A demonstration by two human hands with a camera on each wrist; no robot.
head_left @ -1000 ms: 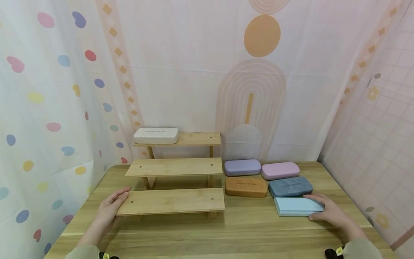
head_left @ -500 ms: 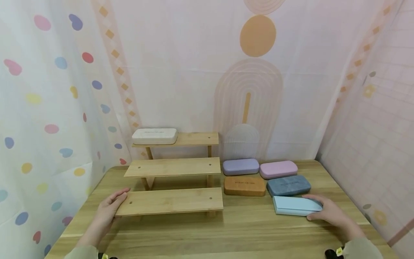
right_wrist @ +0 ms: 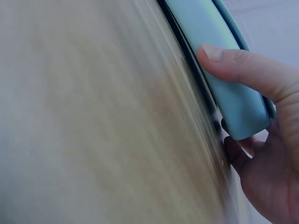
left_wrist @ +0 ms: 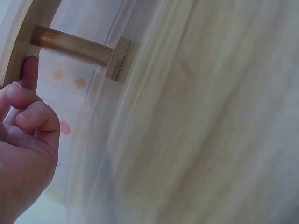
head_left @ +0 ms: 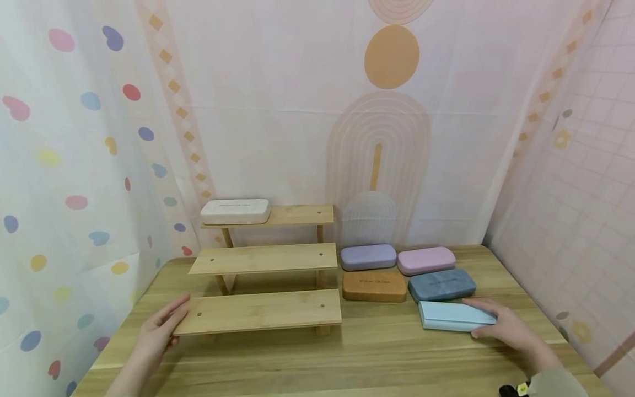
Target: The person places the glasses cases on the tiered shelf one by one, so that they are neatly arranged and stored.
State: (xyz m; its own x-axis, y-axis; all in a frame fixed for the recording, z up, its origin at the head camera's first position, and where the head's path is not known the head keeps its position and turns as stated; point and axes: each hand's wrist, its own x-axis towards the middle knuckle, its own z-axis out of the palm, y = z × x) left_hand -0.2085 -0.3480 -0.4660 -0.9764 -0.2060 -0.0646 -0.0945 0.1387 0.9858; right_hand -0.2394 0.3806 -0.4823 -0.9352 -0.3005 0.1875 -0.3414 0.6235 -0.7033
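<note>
In the head view, my left hand (head_left: 157, 331) grips the left end of the lowest board on a three-tier wooden display stand (head_left: 263, 311). The left wrist view shows fingers (left_wrist: 31, 72) against the board's underside near a round wooden leg. At right, my right hand (head_left: 508, 328) holds the right end of a light-blue glasses case (head_left: 453, 316) low over or on the table; any gap is hard to tell. In the right wrist view the thumb lies along this case (right_wrist: 245, 109), with other fingers partly hidden behind it. A white glasses case (head_left: 235, 212) lies on the stand's top tier, at the left.
Lavender (head_left: 368, 257), pink (head_left: 426, 260), brown (head_left: 374, 286) and blue-grey (head_left: 441, 284) glasses cases lie in two rows on the wooden table (head_left: 377, 358), right of the stand. A patterned curtain (head_left: 278, 127) hangs behind and around the table.
The head view has shifted slightly. My left hand sits a little farther out along the board's left end. The right hand keeps its hold on the light-blue glasses case, almost unmoved.
</note>
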